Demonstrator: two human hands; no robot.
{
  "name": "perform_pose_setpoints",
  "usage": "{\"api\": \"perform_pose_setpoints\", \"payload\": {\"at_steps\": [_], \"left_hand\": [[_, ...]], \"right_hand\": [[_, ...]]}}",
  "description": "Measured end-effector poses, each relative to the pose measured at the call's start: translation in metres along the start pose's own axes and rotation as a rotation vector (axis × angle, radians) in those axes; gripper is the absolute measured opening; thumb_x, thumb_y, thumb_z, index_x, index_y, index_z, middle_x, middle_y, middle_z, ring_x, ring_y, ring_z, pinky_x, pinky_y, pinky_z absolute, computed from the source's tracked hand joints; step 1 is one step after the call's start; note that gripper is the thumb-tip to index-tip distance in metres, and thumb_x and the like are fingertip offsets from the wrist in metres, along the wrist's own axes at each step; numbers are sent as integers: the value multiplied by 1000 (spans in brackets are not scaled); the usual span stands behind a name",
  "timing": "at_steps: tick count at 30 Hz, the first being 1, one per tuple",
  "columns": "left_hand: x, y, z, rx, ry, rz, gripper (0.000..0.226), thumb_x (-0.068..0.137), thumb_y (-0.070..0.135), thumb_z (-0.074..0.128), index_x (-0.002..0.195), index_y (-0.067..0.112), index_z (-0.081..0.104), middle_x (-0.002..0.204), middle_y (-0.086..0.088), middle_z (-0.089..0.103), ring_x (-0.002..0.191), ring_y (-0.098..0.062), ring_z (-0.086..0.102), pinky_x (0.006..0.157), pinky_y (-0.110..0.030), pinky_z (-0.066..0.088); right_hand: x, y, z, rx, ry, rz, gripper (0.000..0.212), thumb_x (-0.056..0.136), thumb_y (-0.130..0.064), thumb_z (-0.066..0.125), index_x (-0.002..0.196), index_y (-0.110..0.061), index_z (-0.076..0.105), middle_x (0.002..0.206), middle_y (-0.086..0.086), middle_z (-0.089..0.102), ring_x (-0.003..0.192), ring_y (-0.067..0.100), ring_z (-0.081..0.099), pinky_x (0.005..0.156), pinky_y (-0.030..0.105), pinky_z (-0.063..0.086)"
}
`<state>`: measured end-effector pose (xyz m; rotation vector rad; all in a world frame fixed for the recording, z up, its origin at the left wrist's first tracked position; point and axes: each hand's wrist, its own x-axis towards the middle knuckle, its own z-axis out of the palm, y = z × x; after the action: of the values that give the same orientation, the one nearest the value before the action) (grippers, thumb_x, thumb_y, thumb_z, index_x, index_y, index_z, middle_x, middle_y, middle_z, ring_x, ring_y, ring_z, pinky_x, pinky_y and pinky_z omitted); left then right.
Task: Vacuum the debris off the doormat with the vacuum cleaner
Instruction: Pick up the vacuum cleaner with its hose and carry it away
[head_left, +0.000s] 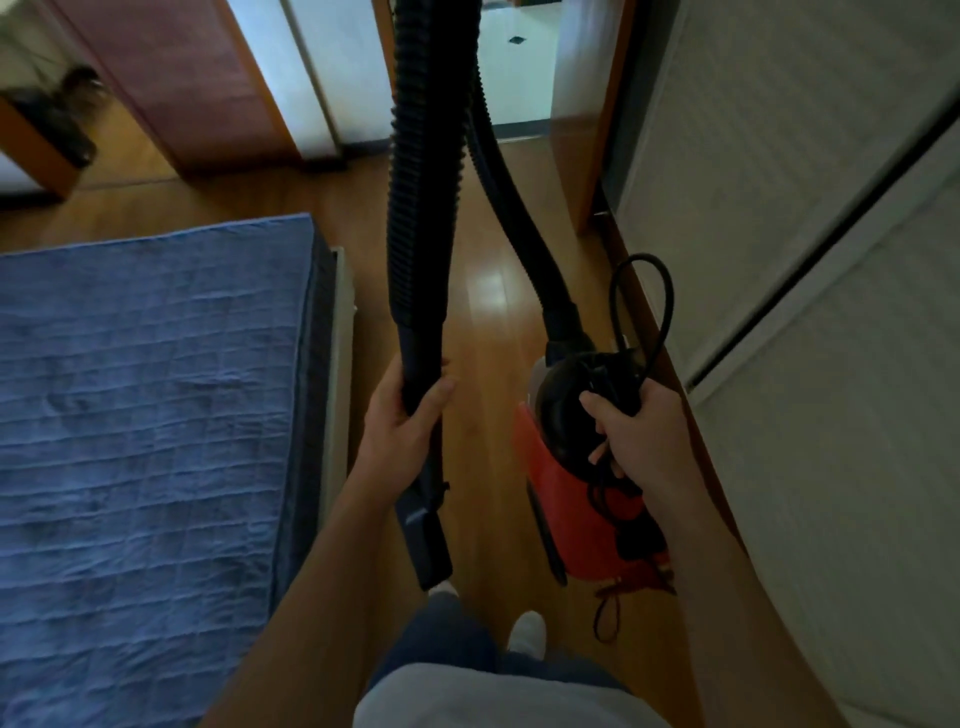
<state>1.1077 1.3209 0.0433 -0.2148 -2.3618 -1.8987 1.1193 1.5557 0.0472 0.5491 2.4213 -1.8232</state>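
Observation:
My left hand (402, 421) grips the black tube of the vacuum hose (421, 218), whose nozzle (428, 540) points down toward my feet. The ribbed hose loops up out of the top of the view and comes back down into the red vacuum cleaner body (566, 509). My right hand (631, 436) holds that body off the floor by its black top, with the bundled black power cord (641, 312) caught in the same grip. No doormat shows in this view.
A bed with a blue cover (150, 405) fills the left side. White sliding wardrobe doors (789, 218) line the right. A narrow strip of wooden floor (493, 291) runs between them to an open doorway (514, 67) ahead. A dark bin (57, 119) sits at the far left.

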Motion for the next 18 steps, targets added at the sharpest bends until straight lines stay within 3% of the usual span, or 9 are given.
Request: {"api": "perform_pose_setpoints", "payload": {"at_steps": [3, 5, 9, 15, 18], "left_hand": [[29, -9, -6, -6, 29, -9, 19, 93, 40, 55, 104, 25, 57, 83, -18, 59, 77, -21, 59, 75, -21, 50], [49, -19, -12, -7, 46, -9, 18, 93, 39, 55, 104, 24, 58, 82, -15, 59, 78, -26, 59, 75, -25, 51], [99, -42, -28, -7, 59, -3, 15, 94, 37, 55, 101, 24, 58, 80, -1, 59, 76, -11, 58, 75, -20, 50], [208, -73, -59, -40, 44, 20, 3, 98, 18, 56, 100, 20, 57, 80, 0, 57, 74, -6, 57, 73, -14, 49], [267, -79, -82, -55, 69, 24, 6, 98, 28, 57, 102, 23, 57, 78, 2, 59, 74, -6, 58, 74, -17, 50]], "right_hand": [[34, -8, 12, 14, -20, 2, 17, 98, -13, 68, 83, -12, 62, 69, 7, 62, 36, 14, 58, 36, 19, 41], [58, -15, 23, 26, -30, 13, 16, 98, -12, 68, 83, -12, 63, 69, 8, 61, 36, 13, 57, 35, 18, 41], [109, -30, 47, 27, -48, 14, 16, 97, -11, 69, 83, -13, 63, 69, 9, 61, 37, 14, 57, 36, 18, 40], [211, -76, 93, 3, -70, 5, 19, 97, -10, 68, 80, -15, 61, 67, 7, 60, 39, 19, 57, 35, 21, 40], [262, -106, 112, -29, -80, 0, 17, 98, -13, 68, 83, -13, 61, 65, 5, 60, 38, 18, 58, 36, 27, 41]]}}
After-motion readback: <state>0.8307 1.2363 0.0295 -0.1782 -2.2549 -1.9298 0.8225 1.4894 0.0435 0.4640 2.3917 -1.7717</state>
